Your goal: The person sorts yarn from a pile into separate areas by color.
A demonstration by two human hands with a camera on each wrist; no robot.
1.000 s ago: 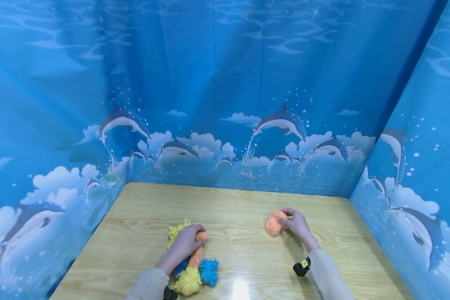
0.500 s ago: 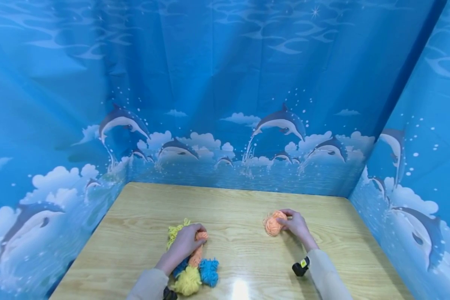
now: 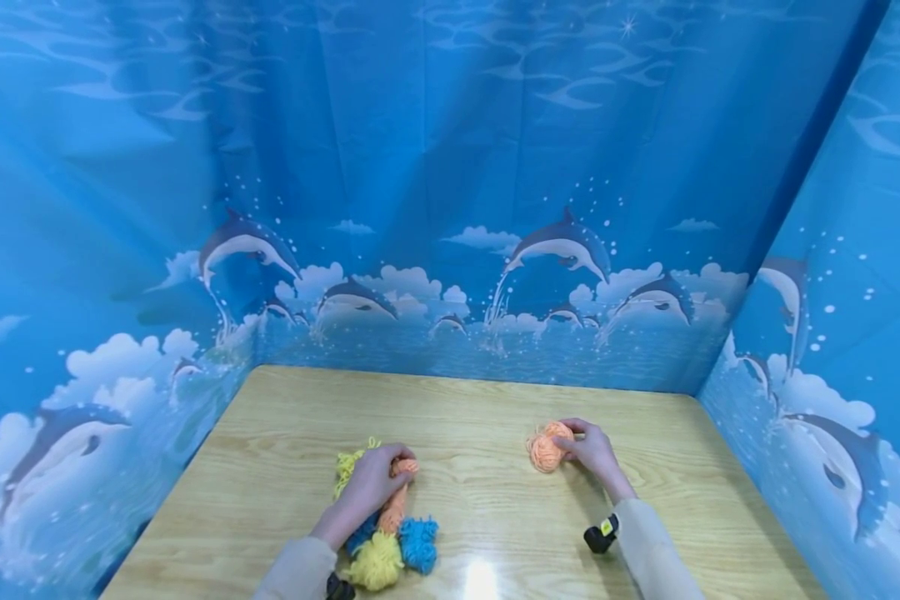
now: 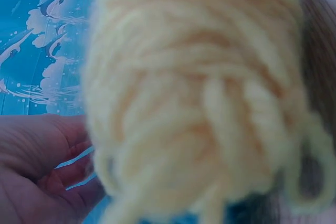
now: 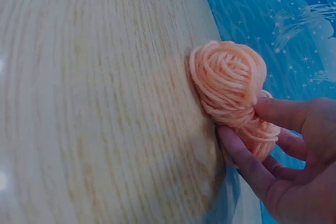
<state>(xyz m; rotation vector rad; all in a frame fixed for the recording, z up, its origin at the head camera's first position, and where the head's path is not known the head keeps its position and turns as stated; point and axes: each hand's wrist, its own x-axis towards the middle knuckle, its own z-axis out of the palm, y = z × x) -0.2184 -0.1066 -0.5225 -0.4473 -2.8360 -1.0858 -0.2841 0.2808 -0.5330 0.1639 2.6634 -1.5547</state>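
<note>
On the table's right side, my right hand (image 3: 589, 448) pinches a peach-orange yarn ball (image 3: 547, 450) between thumb and fingers. In the right wrist view this yarn ball (image 5: 231, 80) is wound thick, and the fingers hold it at its narrower middle. My left hand (image 3: 373, 479) reaches over a cluster of yarn and grips an orange yarn bundle (image 3: 404, 468) at its far end. More orange yarn (image 3: 392, 514) shows just below those fingers. A blurred yellow yarn ball (image 4: 194, 93) fills most of the left wrist view, with the left hand (image 4: 42, 161) partly behind it.
Around my left hand lie a yellow yarn bundle (image 3: 346, 468), another yellow ball (image 3: 376, 562), a bright blue bundle (image 3: 418, 546) and a darker blue one (image 3: 362, 534) partly under the wrist. A dolphin-print curtain (image 3: 450, 350) borders the wooden table (image 3: 465, 417).
The orange ball in my right hand has shifted very slightly left. My left hand has lifted or tilted its orange yarn a touch; the other yarn has stayed put.
</note>
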